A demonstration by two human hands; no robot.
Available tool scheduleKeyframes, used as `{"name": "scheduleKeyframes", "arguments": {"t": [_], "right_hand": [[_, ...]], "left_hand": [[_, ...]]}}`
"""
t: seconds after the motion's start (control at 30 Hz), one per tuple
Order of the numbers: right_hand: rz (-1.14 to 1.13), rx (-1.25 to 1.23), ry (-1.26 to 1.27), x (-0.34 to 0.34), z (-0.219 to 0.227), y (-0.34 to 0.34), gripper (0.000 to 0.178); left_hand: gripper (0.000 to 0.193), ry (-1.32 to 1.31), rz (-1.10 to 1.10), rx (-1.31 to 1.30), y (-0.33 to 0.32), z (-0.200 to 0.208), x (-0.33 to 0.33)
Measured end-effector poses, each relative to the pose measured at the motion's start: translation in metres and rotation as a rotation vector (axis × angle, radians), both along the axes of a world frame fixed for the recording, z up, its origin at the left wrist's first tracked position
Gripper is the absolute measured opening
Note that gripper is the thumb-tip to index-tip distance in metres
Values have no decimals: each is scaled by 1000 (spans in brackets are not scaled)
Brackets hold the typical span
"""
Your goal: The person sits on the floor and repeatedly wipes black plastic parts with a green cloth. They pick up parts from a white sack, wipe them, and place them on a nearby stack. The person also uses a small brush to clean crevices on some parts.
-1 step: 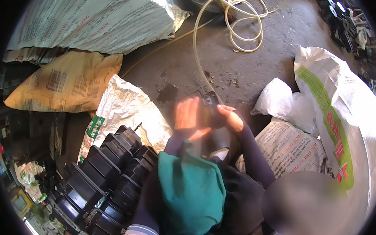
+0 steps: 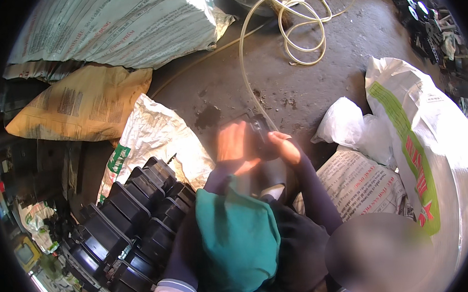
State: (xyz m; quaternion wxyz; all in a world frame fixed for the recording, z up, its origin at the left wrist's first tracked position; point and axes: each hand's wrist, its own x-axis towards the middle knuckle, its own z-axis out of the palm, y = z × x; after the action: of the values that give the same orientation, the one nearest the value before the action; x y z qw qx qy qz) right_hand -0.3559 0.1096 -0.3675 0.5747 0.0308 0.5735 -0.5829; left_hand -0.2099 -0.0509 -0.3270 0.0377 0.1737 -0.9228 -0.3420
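Note:
Between my two hands is a dark, box-like black plastic part [image 2: 260, 130], its edges blurred. My right hand [image 2: 286, 148] grips its right side, with the thumb lying along the near edge. On the left side, my left hand [image 2: 231, 145] is closed against the same part; bright sunlight and blur wash out its fingers. Below the hands, a green cloth [image 2: 240, 241] covers my lap. Left of my lap stand stacked rows of similar-looking black plastic parts [image 2: 122, 209].
A pale hose [image 2: 247, 76] runs from loose coils down toward my hands across the grey floor [image 2: 209, 84]. White sacks [image 2: 446, 151] and a clear plastic bag [image 2: 343, 123] lie to the right. A brown paper sack [image 2: 91, 100] and a large printed sack [image 2: 117, 30] lie far left.
The black plastic part has tilted slightly, and my right thumb has shifted a little to the left and nearer. My left hand looks nearly unmoved.

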Motion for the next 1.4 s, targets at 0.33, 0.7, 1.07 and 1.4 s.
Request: {"name": "scheduleKeyframes", "arguments": {"t": [0.33,0.7,1.07,1.4], "right_hand": [[-41,383,525,-28,-8,10,36],[-84,79,643,-31,177,37,41],[-245,-137,449,115,254,156,45],[388,-47,1115,174,446,242,57]], "left_hand": [[113,-301,7,-333,-11,-34,-15],[71,-65,672,1370,-24,89,36],[78,6,72,208,59,274,158],[43,224,220,-48,99,277,168]]}}
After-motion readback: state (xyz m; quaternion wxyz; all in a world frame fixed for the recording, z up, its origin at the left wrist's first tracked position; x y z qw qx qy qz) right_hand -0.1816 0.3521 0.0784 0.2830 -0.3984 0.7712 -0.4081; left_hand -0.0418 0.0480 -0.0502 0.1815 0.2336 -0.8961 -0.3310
